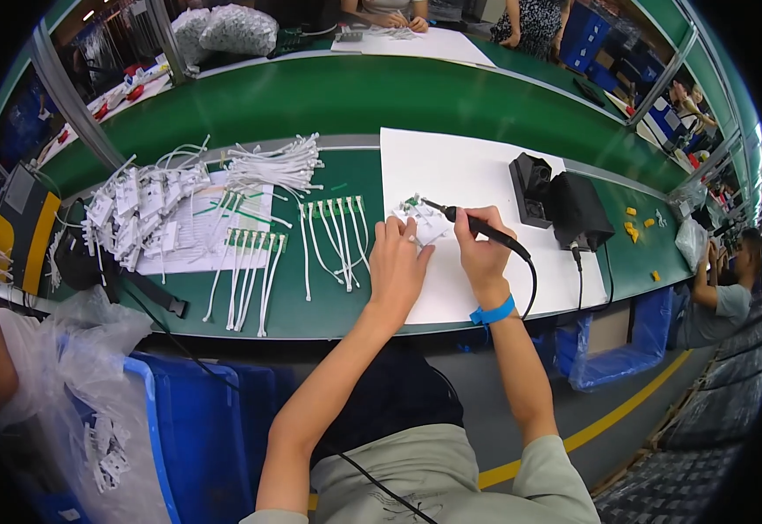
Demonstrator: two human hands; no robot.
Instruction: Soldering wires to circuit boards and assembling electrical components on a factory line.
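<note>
My right hand (483,253) grips a black soldering iron (491,230), with its tip pointing left at a small green circuit board (412,202). That board sits in or on a white plastic part (429,229) lying on the white sheet (477,166). My left hand (398,266) holds the near side of the part, its fingertips just short of the iron's tip. Whether the tip touches the board is too small to tell. To the left lie two strips of green boards (333,207) with white wires attached.
A heap of white plastic parts (132,214) and a bundle of white wires (276,164) lie left. At right stand a black soldering station (580,210) and an iron holder (531,188), with yellow bits (632,231) beyond. Blue bins (193,419) stand below the bench edge. Co-workers sit around.
</note>
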